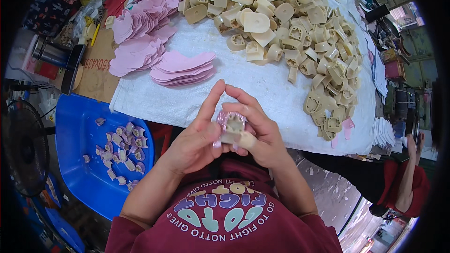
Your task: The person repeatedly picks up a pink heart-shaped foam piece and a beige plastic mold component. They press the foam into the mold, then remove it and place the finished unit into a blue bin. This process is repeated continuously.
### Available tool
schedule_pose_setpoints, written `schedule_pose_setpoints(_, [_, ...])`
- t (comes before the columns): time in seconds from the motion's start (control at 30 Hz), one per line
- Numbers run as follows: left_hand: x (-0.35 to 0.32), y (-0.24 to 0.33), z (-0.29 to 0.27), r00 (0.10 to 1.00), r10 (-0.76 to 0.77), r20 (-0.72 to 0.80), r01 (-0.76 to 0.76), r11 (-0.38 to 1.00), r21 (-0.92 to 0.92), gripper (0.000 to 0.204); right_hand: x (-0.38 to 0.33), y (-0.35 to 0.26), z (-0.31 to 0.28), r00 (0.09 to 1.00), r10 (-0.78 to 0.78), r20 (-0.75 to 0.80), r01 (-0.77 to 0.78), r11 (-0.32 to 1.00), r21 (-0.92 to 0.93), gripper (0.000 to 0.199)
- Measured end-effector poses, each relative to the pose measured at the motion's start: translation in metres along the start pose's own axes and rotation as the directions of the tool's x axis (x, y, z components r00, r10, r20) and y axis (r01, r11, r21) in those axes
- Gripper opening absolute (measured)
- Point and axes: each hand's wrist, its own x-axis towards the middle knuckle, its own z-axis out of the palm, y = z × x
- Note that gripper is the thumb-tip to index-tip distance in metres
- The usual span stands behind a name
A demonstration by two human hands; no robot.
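Observation:
Both hands meet close to my chest over the table's near edge. My left hand (194,136) and my right hand (255,126) together hold one beige plastic heel block (233,129) with a pink covering wrapped round its rim. The hollow, ribbed side of the block faces up. My fingers press the pink edge against the block from both sides; the forefingers touch above it.
A large heap of bare beige heel blocks (290,23) covers the white cloth (262,84). Stacks of pink cut pieces (183,68) lie at the left. A blue stool (82,152) holds several covered blocks (123,145). Another person's arm (412,178) is at the right.

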Motion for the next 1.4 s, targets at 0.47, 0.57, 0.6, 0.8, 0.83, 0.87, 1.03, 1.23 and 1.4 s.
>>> schedule_pose_setpoints(0.47, [0.002,0.017,-0.006,0.957,-0.085,0.277,0.016,0.970,0.242,0.106,-0.006,0.012,-0.024,0.986,0.051,0.156,-0.103,0.932,0.348,0.044])
schedule_pose_setpoints(0.57, [0.000,0.017,-0.010,0.916,-0.165,0.365,0.100,0.977,0.190,0.109,-0.006,0.018,-0.026,0.977,-0.021,0.211,-0.061,0.925,0.375,0.037])
schedule_pose_setpoints(0.6, [0.000,0.016,-0.012,0.893,-0.168,0.417,0.097,0.978,0.187,0.109,-0.006,0.018,-0.023,0.983,0.007,0.186,-0.085,0.907,0.412,0.032])
schedule_pose_setpoints(0.8, [-0.003,0.027,0.004,0.936,-0.198,0.291,-0.150,0.523,0.839,0.109,-0.006,0.019,-0.018,0.954,0.274,-0.121,-0.179,0.847,0.501,0.029])
schedule_pose_setpoints(0.83, [-0.003,0.032,0.011,0.945,-0.075,0.319,-0.283,0.299,0.911,0.103,-0.006,0.017,-0.024,0.940,0.257,-0.223,-0.146,0.896,0.419,0.031])
schedule_pose_setpoints(0.87, [-0.003,0.033,0.009,0.937,-0.053,0.345,-0.336,0.131,0.933,0.101,-0.006,0.015,-0.028,0.919,0.230,-0.321,-0.119,0.937,0.330,0.033])
schedule_pose_setpoints(1.03, [-0.001,0.030,0.012,0.912,-0.029,0.409,-0.404,-0.242,0.882,0.090,-0.016,0.011,-0.027,0.893,0.419,-0.165,-0.358,0.882,0.307,0.022])
schedule_pose_setpoints(1.23, [-0.006,0.033,0.007,0.938,0.013,0.347,-0.319,-0.359,0.877,0.059,-0.013,0.000,-0.034,0.904,0.419,-0.080,-0.408,0.904,0.124,0.018])
schedule_pose_setpoints(1.4, [-0.004,0.024,0.001,0.957,0.107,0.271,-0.240,-0.239,0.941,0.043,-0.010,-0.005,-0.023,0.939,0.308,-0.155,-0.308,0.951,0.029,0.016])
